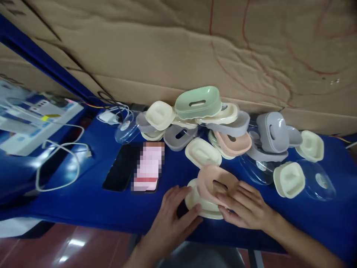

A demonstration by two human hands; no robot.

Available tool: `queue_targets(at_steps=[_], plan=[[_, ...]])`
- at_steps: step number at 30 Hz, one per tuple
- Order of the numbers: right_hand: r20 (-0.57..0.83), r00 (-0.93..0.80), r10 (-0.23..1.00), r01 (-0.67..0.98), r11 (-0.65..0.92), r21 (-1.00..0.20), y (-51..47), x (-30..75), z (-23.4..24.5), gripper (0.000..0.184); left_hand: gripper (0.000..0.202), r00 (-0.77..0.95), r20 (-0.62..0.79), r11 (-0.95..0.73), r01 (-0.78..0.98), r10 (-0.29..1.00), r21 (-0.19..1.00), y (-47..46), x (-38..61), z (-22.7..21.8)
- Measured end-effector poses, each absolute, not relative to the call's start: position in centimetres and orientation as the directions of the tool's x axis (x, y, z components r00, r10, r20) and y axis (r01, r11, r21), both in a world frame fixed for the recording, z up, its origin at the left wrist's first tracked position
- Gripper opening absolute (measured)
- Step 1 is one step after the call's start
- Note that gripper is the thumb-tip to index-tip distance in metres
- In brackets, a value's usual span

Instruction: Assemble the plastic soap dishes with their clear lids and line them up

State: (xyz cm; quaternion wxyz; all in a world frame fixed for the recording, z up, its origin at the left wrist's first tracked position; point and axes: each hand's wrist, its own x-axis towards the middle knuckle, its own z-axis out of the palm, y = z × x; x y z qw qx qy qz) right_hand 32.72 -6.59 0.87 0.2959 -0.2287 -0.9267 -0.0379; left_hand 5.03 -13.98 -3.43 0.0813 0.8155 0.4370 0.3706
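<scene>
Both hands work at the near edge of a blue table (83,201). My left hand (174,214) presses its fingers against the side of a cream plastic tray (205,208) lying flat. My right hand (245,204) grips a pink oval plastic dish (214,178) with a slot in it, tilted over the cream tray, a finger poking through the slot. Just behind lies another cream tray (202,152).
A heap of green (198,101), cream, grey (272,132) and pink dishes and clear lids (319,180) fills the back of the table against a cardboard wall. Two phones (147,167) lie at centre left. White cables (60,163) and boxes (30,119) sit at the far left.
</scene>
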Motion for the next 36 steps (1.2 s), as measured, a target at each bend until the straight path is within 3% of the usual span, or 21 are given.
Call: queue_targets(at_steps=[3, 8, 12, 16, 19, 22, 26, 32, 36], plan=[[0.488, -0.794, 0.363, 0.399, 0.916, -0.033, -7.3, 32.0, 1.3, 0.017, 0.039, 0.352, 0.537, -0.61, 0.658, 0.767, 0.441, -13.8, 5.3, -3.6], [0.368, -0.856, 0.362, 0.353, 0.931, -0.095, -7.9, 30.6, 0.1, 0.019, 0.025, 0.566, 0.413, -0.696, 0.643, 0.713, 0.32, -12.4, 5.2, -2.6], [0.333, -0.874, 0.354, 0.348, 0.934, -0.08, -7.3, 30.4, -0.9, 0.01, 0.028, 0.71, 0.413, -0.799, 0.597, 0.571, 0.078, -9.8, 5.1, -1.5], [0.329, -0.88, 0.344, 0.346, 0.937, -0.054, -6.9, 30.7, -1.0, 0.006, 0.012, 0.833, 0.373, -0.877, 0.472, 0.409, -0.092, -7.7, 5.9, -1.1], [0.321, -0.883, 0.344, 0.332, 0.939, -0.092, -6.5, 31.2, -0.2, 0.01, 0.006, 0.841, 0.378, -0.892, 0.445, 0.386, -0.079, -7.2, 6.4, -1.4], [0.385, -0.82, 0.425, 0.399, 0.905, -0.148, -5.5, 32.7, 1.3, 0.022, 0.016, 0.797, 0.41, -0.874, 0.485, 0.444, 0.005, -7.4, 6.4, -1.9], [0.432, -0.633, 0.642, 0.661, 0.739, -0.13, -3.7, 36.1, 3.7, 0.004, 0.028, 0.785, 0.377, -0.866, 0.486, 0.491, 0.118, -7.6, 6.1, -2.2], [0.547, -0.334, 0.767, 0.874, 0.469, -0.124, -2.0, 41.4, 4.8, 0.044, 0.031, 0.79, 0.317, -0.852, 0.49, 0.524, 0.187, -7.3, 6.5, -1.8], [0.483, -0.29, 0.826, 0.933, 0.357, -0.05, -0.9, 43.3, 4.1, 0.052, 0.033, 0.801, 0.281, -0.846, 0.47, 0.529, 0.253, -6.9, 6.2, -1.8]])
